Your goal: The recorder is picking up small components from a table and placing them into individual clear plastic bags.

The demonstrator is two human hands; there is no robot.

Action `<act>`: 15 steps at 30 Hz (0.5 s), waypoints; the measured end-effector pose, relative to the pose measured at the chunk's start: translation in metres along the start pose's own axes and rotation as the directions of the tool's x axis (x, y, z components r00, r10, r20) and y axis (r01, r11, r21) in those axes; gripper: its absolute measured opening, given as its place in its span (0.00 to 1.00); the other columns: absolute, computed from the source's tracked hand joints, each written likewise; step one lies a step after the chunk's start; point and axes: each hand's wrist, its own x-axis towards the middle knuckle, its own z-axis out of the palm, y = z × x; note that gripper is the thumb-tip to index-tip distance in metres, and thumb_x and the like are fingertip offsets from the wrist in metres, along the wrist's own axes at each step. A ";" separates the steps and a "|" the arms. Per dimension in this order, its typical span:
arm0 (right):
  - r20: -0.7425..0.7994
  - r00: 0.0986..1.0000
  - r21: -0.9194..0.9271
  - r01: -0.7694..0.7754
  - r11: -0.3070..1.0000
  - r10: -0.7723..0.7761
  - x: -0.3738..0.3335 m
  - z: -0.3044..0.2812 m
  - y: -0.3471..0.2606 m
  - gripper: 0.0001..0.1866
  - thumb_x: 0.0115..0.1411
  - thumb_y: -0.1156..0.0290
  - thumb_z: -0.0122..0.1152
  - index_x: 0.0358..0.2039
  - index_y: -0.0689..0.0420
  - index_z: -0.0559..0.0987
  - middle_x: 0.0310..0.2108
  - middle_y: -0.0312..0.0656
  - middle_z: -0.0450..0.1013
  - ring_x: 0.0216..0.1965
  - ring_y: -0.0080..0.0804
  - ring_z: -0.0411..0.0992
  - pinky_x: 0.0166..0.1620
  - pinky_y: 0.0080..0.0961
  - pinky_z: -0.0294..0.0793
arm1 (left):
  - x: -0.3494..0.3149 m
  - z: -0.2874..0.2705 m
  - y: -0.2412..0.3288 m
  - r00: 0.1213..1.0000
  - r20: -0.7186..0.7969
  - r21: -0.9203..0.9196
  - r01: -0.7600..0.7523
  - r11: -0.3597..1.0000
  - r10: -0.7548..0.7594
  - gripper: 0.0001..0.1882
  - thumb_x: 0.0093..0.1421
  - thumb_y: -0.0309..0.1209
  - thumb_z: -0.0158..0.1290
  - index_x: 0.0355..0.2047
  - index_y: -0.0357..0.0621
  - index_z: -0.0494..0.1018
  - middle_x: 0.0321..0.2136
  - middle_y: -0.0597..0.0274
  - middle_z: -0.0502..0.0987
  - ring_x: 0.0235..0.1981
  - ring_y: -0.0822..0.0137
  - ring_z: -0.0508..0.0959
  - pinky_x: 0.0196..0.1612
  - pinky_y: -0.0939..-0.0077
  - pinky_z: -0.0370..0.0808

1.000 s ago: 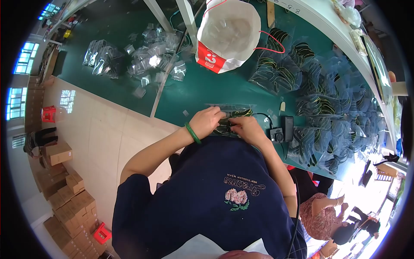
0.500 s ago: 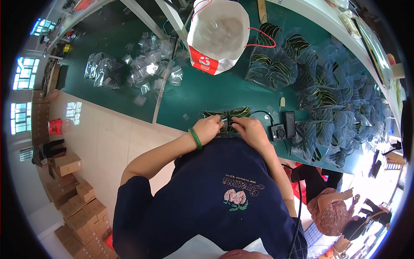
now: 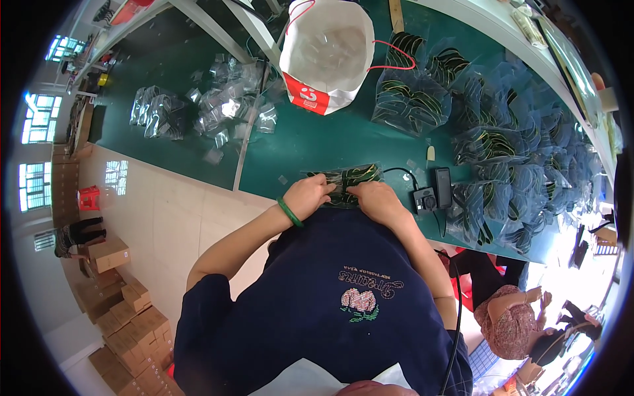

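Note:
At the near edge of the green table lies a clear plastic bag (image 3: 362, 175) with dark, yellow-edged curved strips inside. My left hand (image 3: 305, 198), with a green bangle (image 3: 289, 212) on its wrist, is at the bag's left part, fingers bent and closed on it. From the other side my right hand (image 3: 378, 202) grips the bag near its middle, thumb and fingers drawn together. The two hands' fingertips are a short way apart. What lies under the fingers is hidden.
A white and red paper bag (image 3: 310, 96) holding clear scraps stands beyond my hands. Small clear packets (image 3: 224, 105) lie left; filled bags (image 3: 492, 145) are heaped right. A small black camera-like device (image 3: 424, 200) with a cable sits near my right hand. Another person (image 3: 508, 317) is at the right.
My hands have shifted slightly left and pressed closer on the bag; the right fingers are more folded over its middle. The whole view has moved a little.

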 end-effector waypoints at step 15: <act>0.165 0.980 -0.259 -0.065 0.964 0.111 0.026 -0.003 -0.019 0.14 0.68 0.71 0.55 0.45 0.57 0.88 0.45 0.48 0.84 0.45 0.52 0.85 0.46 0.48 0.85 | 0.012 0.033 -0.010 0.988 0.061 0.027 0.140 0.990 -0.141 0.12 0.67 0.35 0.60 0.41 0.36 0.81 0.39 0.52 0.79 0.43 0.50 0.84 0.45 0.53 0.83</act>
